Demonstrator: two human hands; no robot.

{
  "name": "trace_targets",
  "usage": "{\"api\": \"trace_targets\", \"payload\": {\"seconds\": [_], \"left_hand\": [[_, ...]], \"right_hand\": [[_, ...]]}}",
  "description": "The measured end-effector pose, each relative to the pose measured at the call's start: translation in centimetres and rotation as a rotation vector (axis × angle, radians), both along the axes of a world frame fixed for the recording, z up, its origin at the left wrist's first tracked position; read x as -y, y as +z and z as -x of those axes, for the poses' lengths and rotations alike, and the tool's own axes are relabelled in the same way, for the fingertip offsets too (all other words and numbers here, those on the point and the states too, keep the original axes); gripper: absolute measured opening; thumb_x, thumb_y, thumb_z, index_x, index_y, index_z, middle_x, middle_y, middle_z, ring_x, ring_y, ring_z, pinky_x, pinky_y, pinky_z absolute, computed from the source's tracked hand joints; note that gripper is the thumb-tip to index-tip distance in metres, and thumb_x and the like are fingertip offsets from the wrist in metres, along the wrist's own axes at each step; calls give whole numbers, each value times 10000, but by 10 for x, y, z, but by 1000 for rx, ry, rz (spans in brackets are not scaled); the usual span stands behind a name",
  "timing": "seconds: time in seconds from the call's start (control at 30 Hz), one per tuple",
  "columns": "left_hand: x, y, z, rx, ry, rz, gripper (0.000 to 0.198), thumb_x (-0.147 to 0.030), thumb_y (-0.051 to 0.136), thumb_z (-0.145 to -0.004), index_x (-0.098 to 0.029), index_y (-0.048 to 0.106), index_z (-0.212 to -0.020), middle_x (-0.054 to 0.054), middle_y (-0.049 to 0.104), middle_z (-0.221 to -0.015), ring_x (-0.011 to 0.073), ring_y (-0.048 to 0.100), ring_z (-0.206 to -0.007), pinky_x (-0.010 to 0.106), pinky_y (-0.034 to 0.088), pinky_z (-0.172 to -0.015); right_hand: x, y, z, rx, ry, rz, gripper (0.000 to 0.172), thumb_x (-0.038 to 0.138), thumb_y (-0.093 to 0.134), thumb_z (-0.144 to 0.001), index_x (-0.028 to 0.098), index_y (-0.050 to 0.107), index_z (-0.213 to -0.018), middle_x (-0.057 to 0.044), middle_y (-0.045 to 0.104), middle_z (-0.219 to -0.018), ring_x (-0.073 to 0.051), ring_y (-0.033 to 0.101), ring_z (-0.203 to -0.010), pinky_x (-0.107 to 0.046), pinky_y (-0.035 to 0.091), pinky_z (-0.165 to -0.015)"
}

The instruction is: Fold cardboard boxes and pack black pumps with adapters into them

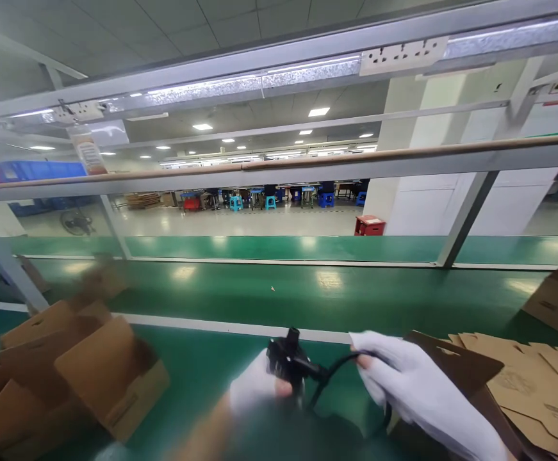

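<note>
My left hand (254,387), in a white glove, is closed round a small black plug-like device (286,358) at the bottom middle of the view. A black cable (336,368) runs from that device to my right hand (403,378), also gloved in white, whose fingers pinch the cable. Both hands hover low over the green work surface (202,365). The left hand is smeared by motion.
Folded brown cardboard boxes (81,371) lie piled at the left. Flat cardboard blanks (533,378) are stacked at the right, with another box (557,298) on the green conveyor belt (307,291). A metal frame rail (279,169) crosses above the belt.
</note>
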State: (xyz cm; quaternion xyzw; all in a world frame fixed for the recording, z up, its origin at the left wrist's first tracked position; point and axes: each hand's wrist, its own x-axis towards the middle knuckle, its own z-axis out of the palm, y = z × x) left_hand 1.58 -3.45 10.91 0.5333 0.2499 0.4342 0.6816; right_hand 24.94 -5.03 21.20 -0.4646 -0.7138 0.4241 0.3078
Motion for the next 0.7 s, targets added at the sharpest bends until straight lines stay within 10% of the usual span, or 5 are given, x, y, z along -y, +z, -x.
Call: {"api": "trace_targets", "payload": {"seconds": [0.2,0.37,0.5,0.7], "left_hand": [[21,12,1,-205,-200,-25,580,-526,851,-384,-145,688,-790,66,648,-716,237,609,-649,346,500,-588],[26,15,-10,-207,-90,-74,701,-679,718,-541,-180,640,-1028,112,656,-867,292,633,-832,443,515,-758],[28,10,-34,-222,12,-169,761,-592,756,-571,-251,522,-1210,117,626,-1094,326,568,-1071,481,409,-976],[7,-5,-77,-250,-37,-324,800,-653,747,-516,-233,523,-1160,112,593,-1138,327,553,-1061,463,425,-947]], "right_hand": [[-42,-33,39,-71,170,46,297,417,596,-737,162,688,-859,-20,641,-721,-158,573,-587,-281,477,-601],[-21,-69,38,-193,275,19,543,592,381,-888,139,673,-956,-77,671,-830,-224,625,-793,-346,509,-767],[4,-81,10,-142,185,11,767,631,527,-780,182,422,-1393,-128,560,-1294,-298,517,-1190,-407,422,-1007],[51,-90,-78,53,-143,-30,695,552,627,-736,269,498,-1357,-61,584,-1286,-338,522,-1191,-385,476,-985]]}}
